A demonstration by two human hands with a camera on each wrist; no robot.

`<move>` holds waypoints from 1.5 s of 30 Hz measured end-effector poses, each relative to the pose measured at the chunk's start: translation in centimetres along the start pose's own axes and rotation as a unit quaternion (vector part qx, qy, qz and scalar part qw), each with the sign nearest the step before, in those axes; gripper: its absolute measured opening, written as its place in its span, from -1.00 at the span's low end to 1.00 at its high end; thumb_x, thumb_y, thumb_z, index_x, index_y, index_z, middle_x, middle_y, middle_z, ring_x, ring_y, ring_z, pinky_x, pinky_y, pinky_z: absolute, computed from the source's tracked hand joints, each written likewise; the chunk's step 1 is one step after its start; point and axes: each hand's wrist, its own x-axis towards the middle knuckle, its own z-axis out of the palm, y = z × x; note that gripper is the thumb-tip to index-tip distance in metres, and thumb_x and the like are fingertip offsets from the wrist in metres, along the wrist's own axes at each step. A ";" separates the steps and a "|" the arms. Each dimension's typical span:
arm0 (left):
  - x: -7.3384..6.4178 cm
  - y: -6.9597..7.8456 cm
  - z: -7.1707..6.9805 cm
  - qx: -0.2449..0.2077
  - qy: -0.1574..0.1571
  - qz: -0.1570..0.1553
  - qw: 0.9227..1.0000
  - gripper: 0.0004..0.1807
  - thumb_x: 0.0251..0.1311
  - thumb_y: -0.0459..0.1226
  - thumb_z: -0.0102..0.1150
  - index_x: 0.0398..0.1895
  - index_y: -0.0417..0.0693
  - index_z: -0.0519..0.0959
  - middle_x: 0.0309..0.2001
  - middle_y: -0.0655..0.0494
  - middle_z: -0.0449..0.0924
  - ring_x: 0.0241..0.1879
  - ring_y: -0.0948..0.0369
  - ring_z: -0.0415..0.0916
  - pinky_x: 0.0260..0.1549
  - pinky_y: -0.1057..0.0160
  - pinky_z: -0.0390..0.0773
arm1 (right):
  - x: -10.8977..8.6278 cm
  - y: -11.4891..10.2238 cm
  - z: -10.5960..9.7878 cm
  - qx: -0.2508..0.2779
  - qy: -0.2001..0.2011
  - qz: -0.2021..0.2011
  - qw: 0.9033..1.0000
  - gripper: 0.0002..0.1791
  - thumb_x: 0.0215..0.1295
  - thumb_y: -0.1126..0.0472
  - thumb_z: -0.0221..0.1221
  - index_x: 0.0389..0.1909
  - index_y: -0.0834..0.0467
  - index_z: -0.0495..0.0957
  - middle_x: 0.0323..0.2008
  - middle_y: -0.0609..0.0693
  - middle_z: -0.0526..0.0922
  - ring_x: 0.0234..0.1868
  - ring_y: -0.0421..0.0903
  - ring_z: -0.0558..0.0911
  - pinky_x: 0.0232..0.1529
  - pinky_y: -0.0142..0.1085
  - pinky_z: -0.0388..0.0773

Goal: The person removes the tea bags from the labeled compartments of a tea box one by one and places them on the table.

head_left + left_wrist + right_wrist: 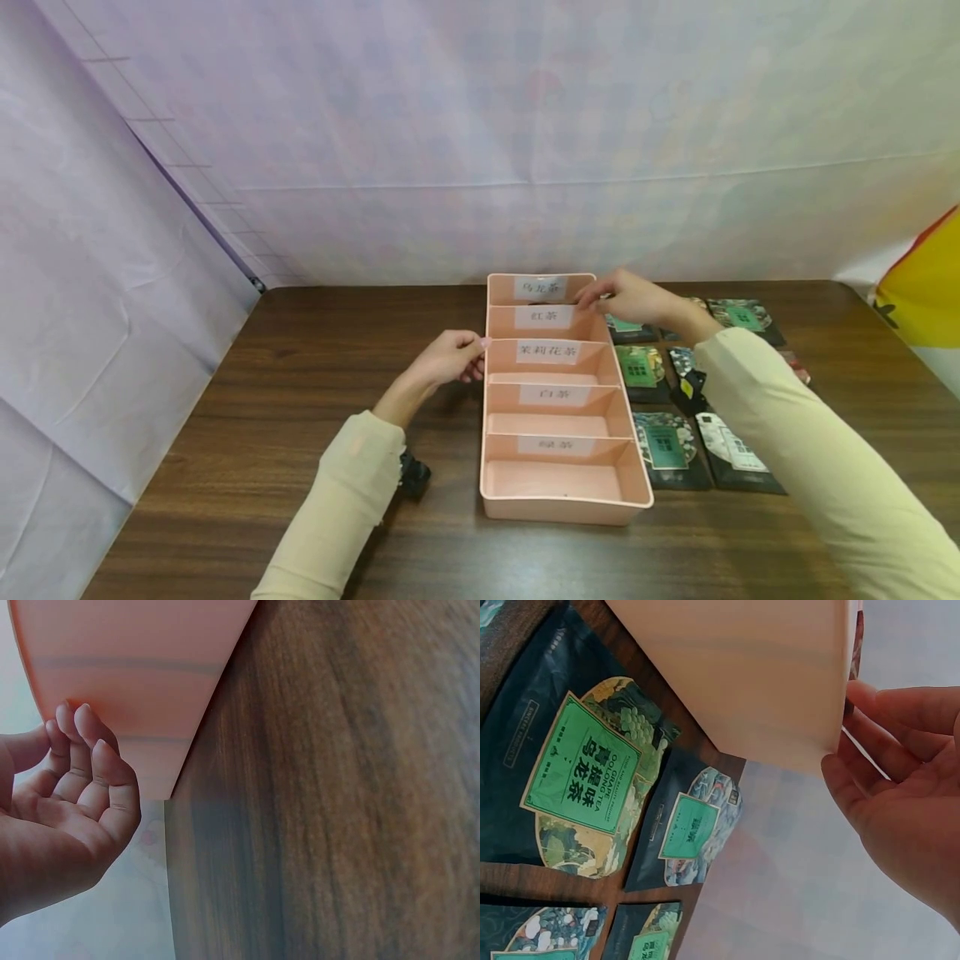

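Note:
A long pink box [566, 510] stands on the table, split by dividers into several labelled compartments. My left hand [450, 357] is at its left side, thumb and index finger pinching the rim, the other fingers curled against the outer wall [112, 697]. Over the box's back right corner, my right hand [626, 296] reaches in from the side. Its fingertips hold a dark reddish packet [857, 646], of which only a narrow strip shows above the rim. In the head view a dark edge shows in the back compartment, just above the divider; the rest is hidden.
Several dark tea pouches lie right of the box, among them a grape oolong tea pouch [581, 769], a green-labelled pouch [667, 450] and a white-fronted pouch [735, 450]. A small black object [414, 475] is beside the left sleeve. A pale curtain [525, 150] hangs behind the table.

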 end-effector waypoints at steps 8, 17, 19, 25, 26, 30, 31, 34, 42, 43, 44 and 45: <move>-0.1 0.1 0.0 0.003 -0.001 -0.002 1.000 -0.69 0.36 -0.25 -0.11 -0.52 -0.26 0.41 -0.58 0.06 0.41 -0.61 0.26 0.42 -0.61 0.38 0.41 | 0.1 0.1 0.5 -0.002 0.003 0.002 1.000 -0.71 0.28 0.42 -0.09 -0.10 0.38 0.54 0.05 0.31 0.45 0.10 0.22 0.39 -0.20 -0.13 0.37; -0.1 0.0 -0.1 0.005 0.000 -0.001 1.000 -0.68 0.36 -0.24 -0.11 -0.50 -0.27 0.42 -0.57 0.05 0.42 -0.60 0.26 0.43 -0.60 0.36 0.42 | 0.2 -0.2 0.5 -0.001 0.009 0.020 1.000 -0.70 0.27 0.43 -0.11 -0.09 0.39 0.53 0.04 0.31 0.47 -0.11 0.09 0.45 -0.35 -0.21 0.32; 0.0 0.0 -0.1 0.005 0.000 -0.001 1.000 -0.68 0.36 -0.24 -0.11 -0.50 -0.27 0.42 -0.57 0.05 0.42 -0.60 0.26 0.43 -0.60 0.35 0.42 | 0.2 -0.2 0.5 -0.002 0.012 0.019 1.000 -0.69 0.26 0.44 -0.11 -0.09 0.40 0.54 0.03 0.31 0.47 -0.11 0.08 0.45 -0.36 -0.22 0.32; -0.1 0.1 -0.2 0.005 0.002 -0.003 1.000 -0.68 0.36 -0.24 -0.11 -0.50 -0.27 0.42 -0.57 0.04 0.42 -0.60 0.25 0.43 -0.60 0.37 0.41 | 0.1 -0.4 0.3 -0.006 0.011 0.027 1.000 -0.67 0.27 0.43 -0.14 -0.07 0.38 0.53 0.06 0.29 0.46 -0.16 0.08 0.44 -0.40 -0.22 0.32; 0.0 0.1 -0.2 0.004 0.002 -0.004 1.000 -0.69 0.36 -0.24 -0.11 -0.50 -0.27 0.42 -0.57 0.03 0.42 -0.60 0.25 0.43 -0.60 0.37 0.41 | 0.0 -0.4 0.3 -0.006 0.010 0.030 0.999 -0.66 0.28 0.43 -0.15 -0.05 0.37 0.52 0.07 0.28 0.45 -0.13 0.09 0.45 -0.39 -0.22 0.33; 0.0 0.0 -0.2 0.003 0.002 -0.004 1.000 -0.69 0.36 -0.24 -0.11 -0.50 -0.27 0.42 -0.57 0.03 0.42 -0.61 0.26 0.43 -0.60 0.37 0.41 | -0.2 -0.7 0.0 -0.001 0.001 0.037 0.999 -0.66 0.32 0.42 -0.18 -0.01 0.38 0.48 0.11 0.28 0.42 0.07 0.19 0.41 -0.28 -0.17 0.35; 0.0 -0.1 -0.2 0.002 0.002 -0.003 1.000 -0.69 0.36 -0.24 -0.11 -0.50 -0.27 0.42 -0.57 0.03 0.42 -0.61 0.26 0.42 -0.61 0.37 0.40 | -0.3 -0.8 -0.1 0.001 0.001 0.038 0.999 -0.66 0.32 0.41 -0.18 -0.01 0.39 0.48 0.11 0.29 0.41 0.08 0.19 0.40 -0.26 -0.16 0.34; 0.1 -0.2 -0.2 0.002 0.002 -0.001 1.000 -0.69 0.36 -0.25 -0.11 -0.51 -0.26 0.41 -0.57 0.04 0.42 -0.61 0.26 0.42 -0.61 0.37 0.40 | -0.4 -1.0 -0.3 0.007 0.004 0.043 0.999 -0.67 0.33 0.41 -0.18 -0.01 0.39 0.48 0.11 0.30 0.41 -0.12 0.14 0.47 -0.32 -0.17 0.33; 0.1 -0.2 -0.2 -0.001 0.002 -0.004 1.000 -0.69 0.36 -0.24 -0.11 -0.51 -0.25 0.41 -0.58 0.05 0.42 -0.61 0.27 0.42 -0.61 0.37 0.40 | -1.0 -1.3 -0.9 0.028 0.015 0.057 0.998 -0.67 0.36 0.38 -0.17 0.02 0.37 0.46 0.12 0.33 0.38 -0.80 -0.20 0.11 -0.70 -0.29 0.23; 0.2 -0.2 -0.2 -0.001 0.001 -0.005 1.000 -0.69 0.36 -0.24 -0.11 -0.51 -0.25 0.41 -0.58 0.05 0.42 -0.61 0.27 0.42 -0.61 0.37 0.39 | -1.1 -1.4 -1.0 0.029 0.017 0.058 0.998 -0.67 0.36 0.37 -0.17 0.03 0.36 0.46 0.12 0.34 0.38 -0.81 -0.22 0.12 -0.71 -0.30 0.24; 0.2 -0.2 -0.2 -0.001 0.001 -0.005 1.000 -0.69 0.36 -0.24 -0.10 -0.51 -0.25 0.41 -0.58 0.05 0.42 -0.61 0.27 0.42 -0.61 0.37 0.39 | -1.2 -1.5 -1.2 0.030 0.019 0.058 0.998 -0.66 0.36 0.36 -0.16 0.04 0.36 0.46 0.11 0.34 0.38 -0.82 -0.22 0.13 -0.72 -0.30 0.25; 0.1 -0.2 -0.1 -0.001 0.001 -0.006 1.000 -0.69 0.36 -0.24 -0.10 -0.51 -0.25 0.41 -0.58 0.05 0.42 -0.61 0.27 0.42 -0.61 0.37 0.39 | -1.3 -1.6 -1.3 0.029 0.021 0.056 0.998 -0.66 0.37 0.35 -0.16 0.04 0.36 0.45 0.11 0.35 0.38 -0.79 -0.21 0.16 -0.71 -0.29 0.26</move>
